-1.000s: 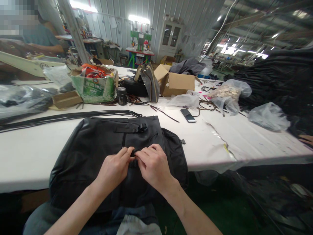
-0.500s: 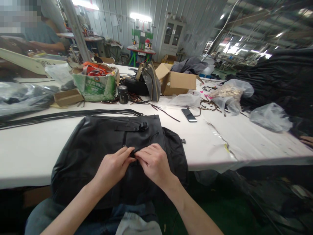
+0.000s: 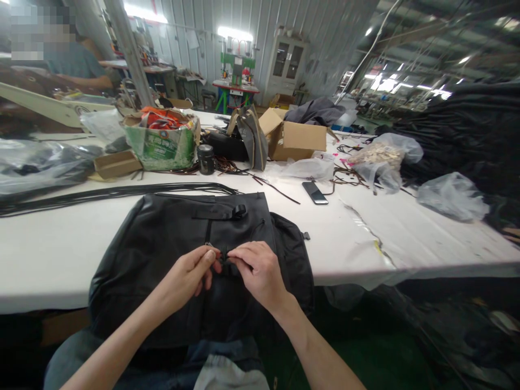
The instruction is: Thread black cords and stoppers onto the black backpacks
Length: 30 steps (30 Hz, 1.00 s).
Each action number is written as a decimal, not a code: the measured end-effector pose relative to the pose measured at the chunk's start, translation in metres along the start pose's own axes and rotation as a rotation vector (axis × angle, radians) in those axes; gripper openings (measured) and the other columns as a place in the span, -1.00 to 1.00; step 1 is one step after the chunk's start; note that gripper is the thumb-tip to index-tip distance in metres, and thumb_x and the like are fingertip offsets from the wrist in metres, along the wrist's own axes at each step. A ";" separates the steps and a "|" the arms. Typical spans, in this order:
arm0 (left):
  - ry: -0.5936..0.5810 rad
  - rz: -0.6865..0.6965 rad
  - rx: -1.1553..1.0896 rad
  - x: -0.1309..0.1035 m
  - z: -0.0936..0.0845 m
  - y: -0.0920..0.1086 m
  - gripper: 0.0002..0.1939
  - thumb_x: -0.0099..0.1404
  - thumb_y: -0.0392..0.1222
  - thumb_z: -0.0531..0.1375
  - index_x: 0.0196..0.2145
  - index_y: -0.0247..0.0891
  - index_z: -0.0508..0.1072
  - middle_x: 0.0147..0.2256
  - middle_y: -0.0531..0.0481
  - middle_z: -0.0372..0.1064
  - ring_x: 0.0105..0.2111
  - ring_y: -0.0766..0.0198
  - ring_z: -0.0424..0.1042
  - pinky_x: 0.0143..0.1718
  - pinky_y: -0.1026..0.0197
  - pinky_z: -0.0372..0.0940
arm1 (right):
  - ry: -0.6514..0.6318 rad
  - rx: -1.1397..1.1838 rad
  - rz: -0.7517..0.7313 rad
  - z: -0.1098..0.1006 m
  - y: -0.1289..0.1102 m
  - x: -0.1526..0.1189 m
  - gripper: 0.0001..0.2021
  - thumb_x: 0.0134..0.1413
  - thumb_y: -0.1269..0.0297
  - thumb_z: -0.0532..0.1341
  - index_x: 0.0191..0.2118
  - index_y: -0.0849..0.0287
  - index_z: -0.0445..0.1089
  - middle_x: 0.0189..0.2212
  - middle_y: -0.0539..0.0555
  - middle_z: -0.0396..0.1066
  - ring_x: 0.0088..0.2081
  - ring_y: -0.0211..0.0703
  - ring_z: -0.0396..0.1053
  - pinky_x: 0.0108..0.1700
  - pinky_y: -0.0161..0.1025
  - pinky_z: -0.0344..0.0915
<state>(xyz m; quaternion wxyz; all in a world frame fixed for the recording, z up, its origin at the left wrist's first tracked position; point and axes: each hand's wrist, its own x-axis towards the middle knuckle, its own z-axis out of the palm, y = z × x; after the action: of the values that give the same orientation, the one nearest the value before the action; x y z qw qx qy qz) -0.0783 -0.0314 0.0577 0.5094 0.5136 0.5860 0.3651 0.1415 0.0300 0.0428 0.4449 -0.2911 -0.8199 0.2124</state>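
Observation:
A black backpack [image 3: 170,260] lies flat across the table edge and my lap, with its strap handle [image 3: 219,213] and a short zip on the upper face. Over its middle, my left hand [image 3: 199,265] is closed, thumb and forefinger pinched at one side of a small black strap buckle [image 3: 223,253]. From the other side, my right hand [image 3: 257,266] pinches the same piece with thumb and bent fingers. My fingertips partly cover the buckle and strap, so how they are threaded cannot be made out.
Black cords [image 3: 101,190] lie behind the backpack on the white table [image 3: 349,244]. Farther back are a green bag [image 3: 162,146], a dark jar [image 3: 206,160], a cardboard box [image 3: 303,141] and a phone [image 3: 314,193]. Plastic bags [image 3: 453,196] lie right. A person [image 3: 77,62] sits far left.
My hands have moved slightly apart, showing the small black buckle between them. The left thumb has shifted up on top, with its other fingers curled below. The backpack stays in place.

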 end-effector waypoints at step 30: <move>0.062 0.306 0.381 -0.007 0.006 0.002 -0.54 0.59 -0.01 0.03 -0.47 -0.22 0.17 -0.50 0.12 0.05 -0.49 0.36 0.03 -0.45 0.24 -0.03 | -0.264 -0.168 -0.245 -0.009 -0.020 0.016 -0.63 0.51 0.28 0.35 0.29 0.23 0.42 0.09 0.21 0.62 0.06 0.08 0.56 0.37 0.16 0.24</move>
<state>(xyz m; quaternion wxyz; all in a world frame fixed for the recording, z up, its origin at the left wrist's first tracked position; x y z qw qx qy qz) -0.0719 -0.0388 0.0602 0.3238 0.6719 0.5748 0.3366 0.1368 0.0270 0.0696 0.3300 -0.1947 -0.9154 0.1236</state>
